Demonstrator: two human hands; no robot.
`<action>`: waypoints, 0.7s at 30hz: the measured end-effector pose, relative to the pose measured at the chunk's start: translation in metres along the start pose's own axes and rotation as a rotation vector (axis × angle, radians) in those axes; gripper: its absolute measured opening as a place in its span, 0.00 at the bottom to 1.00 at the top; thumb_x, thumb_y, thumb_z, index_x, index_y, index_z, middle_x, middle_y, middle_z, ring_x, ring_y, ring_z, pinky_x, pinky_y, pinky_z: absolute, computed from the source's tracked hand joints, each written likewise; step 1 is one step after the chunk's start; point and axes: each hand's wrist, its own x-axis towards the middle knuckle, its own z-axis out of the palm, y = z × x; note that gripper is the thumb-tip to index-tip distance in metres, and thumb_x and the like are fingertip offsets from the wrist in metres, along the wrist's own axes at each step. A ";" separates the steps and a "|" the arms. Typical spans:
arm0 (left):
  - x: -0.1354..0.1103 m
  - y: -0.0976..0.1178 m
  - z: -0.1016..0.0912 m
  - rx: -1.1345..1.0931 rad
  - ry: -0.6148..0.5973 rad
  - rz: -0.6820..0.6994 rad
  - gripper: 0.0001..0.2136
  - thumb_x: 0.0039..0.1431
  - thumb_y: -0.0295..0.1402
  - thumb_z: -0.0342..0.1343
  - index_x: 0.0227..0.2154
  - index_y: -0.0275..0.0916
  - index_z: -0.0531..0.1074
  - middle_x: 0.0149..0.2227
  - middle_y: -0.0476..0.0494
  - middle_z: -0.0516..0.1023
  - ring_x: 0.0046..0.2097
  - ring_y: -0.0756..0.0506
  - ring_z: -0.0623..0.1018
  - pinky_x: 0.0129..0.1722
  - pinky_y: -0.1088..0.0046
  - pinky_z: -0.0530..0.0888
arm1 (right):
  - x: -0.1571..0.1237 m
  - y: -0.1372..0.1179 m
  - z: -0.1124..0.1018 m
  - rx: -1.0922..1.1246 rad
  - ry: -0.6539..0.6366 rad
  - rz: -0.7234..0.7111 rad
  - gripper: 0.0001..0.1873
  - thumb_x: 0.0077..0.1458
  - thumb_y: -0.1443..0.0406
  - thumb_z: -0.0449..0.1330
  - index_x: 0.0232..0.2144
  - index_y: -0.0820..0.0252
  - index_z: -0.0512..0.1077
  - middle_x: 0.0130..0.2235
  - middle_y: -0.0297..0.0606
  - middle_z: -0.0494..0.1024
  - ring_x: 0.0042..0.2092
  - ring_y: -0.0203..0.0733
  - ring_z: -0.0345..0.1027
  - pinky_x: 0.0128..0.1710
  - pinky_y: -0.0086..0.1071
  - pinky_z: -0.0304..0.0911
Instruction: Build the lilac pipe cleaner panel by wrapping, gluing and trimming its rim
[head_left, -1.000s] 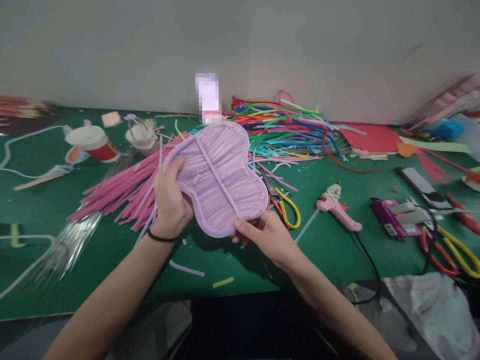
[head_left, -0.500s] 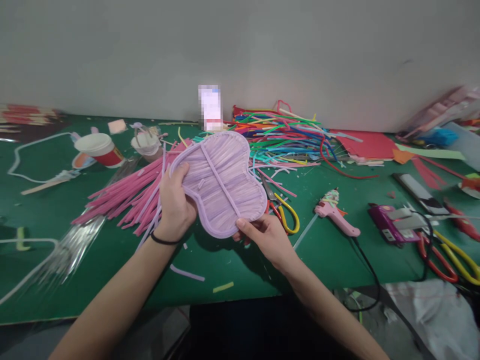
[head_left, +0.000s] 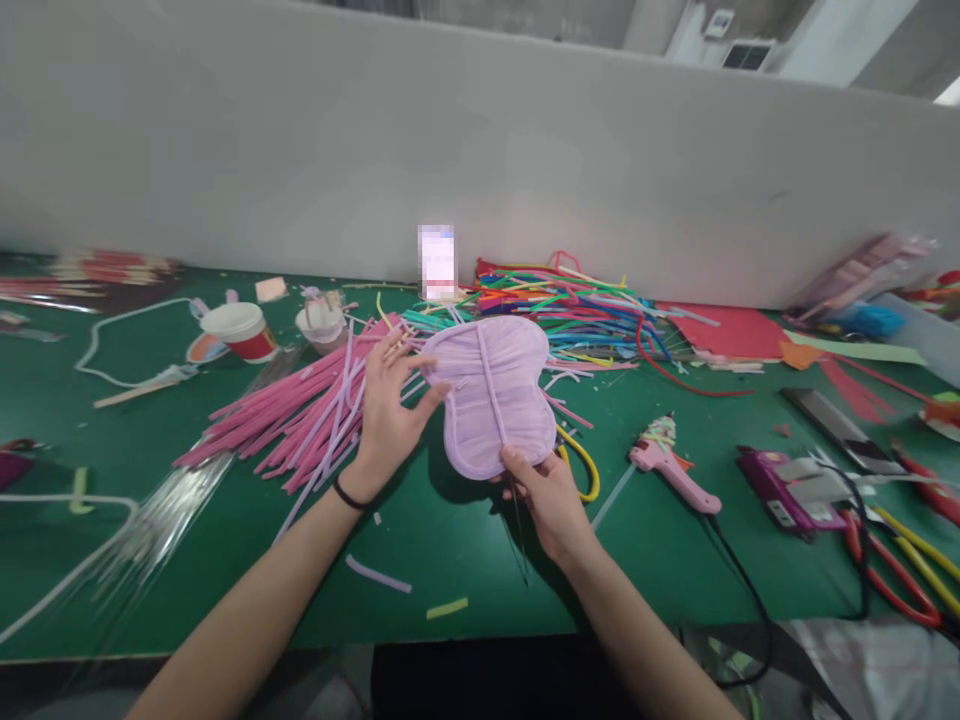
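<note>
I hold a lilac butterfly-wing-shaped piece [head_left: 493, 395] made of pipe cleaners above the green table [head_left: 225, 560]. My right hand [head_left: 544, 495] pinches its near edge from below, fingers closed on it. My left hand [head_left: 390, 405] has its fingers spread and stretched out, with the fingertips touching the piece's left edge. A black band sits on my left wrist. Beneath my left hand lies a heap of pink pipe cleaners [head_left: 292, 420].
A tangle of coloured pipe cleaners [head_left: 570, 300] lies behind the piece. Yellow-handled scissors [head_left: 581, 465], a pink glue gun [head_left: 671, 470], a purple tool [head_left: 780, 480] and red scissors [head_left: 892, 570] sit to the right. Paper cups [head_left: 240, 330] stand at the left. A white partition runs behind.
The camera tilted up and the hands moved farther from me. My left hand let go of the lilac piece's left edge and spread its fingers; the piece turned more upright.
</note>
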 end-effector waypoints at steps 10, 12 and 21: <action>-0.003 0.001 -0.001 -0.001 0.064 -0.030 0.08 0.64 0.39 0.57 0.35 0.41 0.73 0.49 0.38 0.77 0.55 0.39 0.75 0.60 0.56 0.67 | -0.001 0.008 0.001 -0.074 0.014 -0.120 0.22 0.47 0.51 0.71 0.35 0.64 0.78 0.30 0.37 0.79 0.27 0.34 0.68 0.24 0.27 0.68; 0.001 -0.004 -0.006 -0.057 0.115 -0.120 0.09 0.63 0.41 0.57 0.37 0.41 0.72 0.40 0.41 0.79 0.46 0.42 0.78 0.52 0.62 0.72 | 0.000 0.006 0.000 -0.045 0.076 -0.150 0.23 0.47 0.51 0.71 0.37 0.63 0.78 0.33 0.37 0.80 0.28 0.34 0.67 0.25 0.27 0.69; 0.012 -0.006 -0.013 -0.193 0.053 -0.242 0.11 0.55 0.44 0.64 0.32 0.41 0.80 0.32 0.43 0.83 0.35 0.42 0.80 0.40 0.67 0.76 | -0.001 0.004 0.001 0.014 0.096 -0.140 0.26 0.42 0.50 0.73 0.39 0.63 0.78 0.36 0.40 0.81 0.31 0.36 0.69 0.26 0.29 0.69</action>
